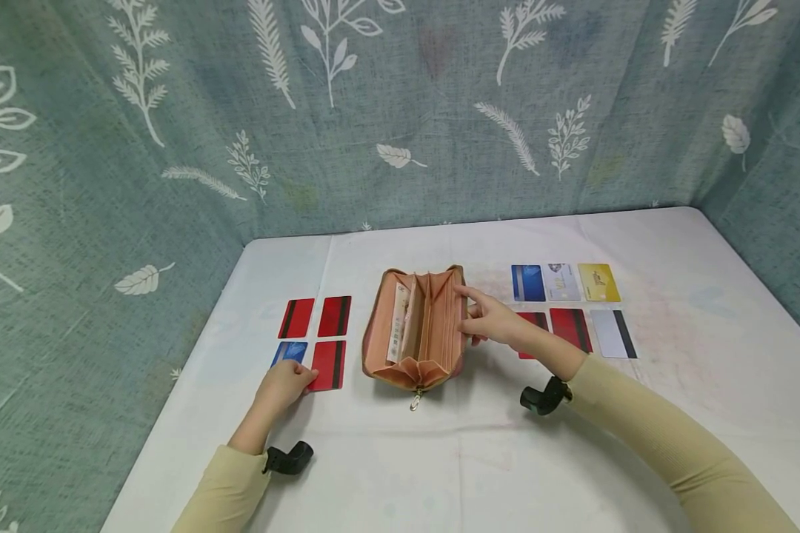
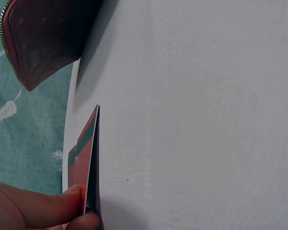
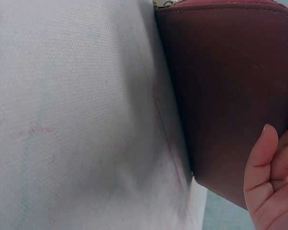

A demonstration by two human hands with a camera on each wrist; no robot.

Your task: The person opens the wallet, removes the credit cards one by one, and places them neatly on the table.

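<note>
An open zip wallet (image 1: 448, 329) with a peach lining stands on the white table, its compartments facing up. Paper notes (image 1: 397, 329) stick up in its left part. My right hand (image 1: 496, 320) grips the wallet's right edge; in the right wrist view curled fingers (image 3: 261, 155) lie against the dark outer cover (image 3: 225, 86). To the left, my left hand (image 1: 284, 385) pinches a red card (image 1: 330, 363) with a dark stripe by its lower left edge. The left wrist view shows that card (image 2: 90, 153) tipped up between thumb and finger. Part of a blue card (image 1: 290, 351) is hidden behind this hand.
Two more red cards (image 1: 296, 318) lie behind the left hand. Right of the wallet are two rows of cards: blue (image 1: 528, 283), silver (image 1: 563, 282) and gold (image 1: 598, 283) behind, red (image 1: 570, 329) and white (image 1: 610, 333) in front. A patterned curtain (image 1: 400, 111) hangs behind the table.
</note>
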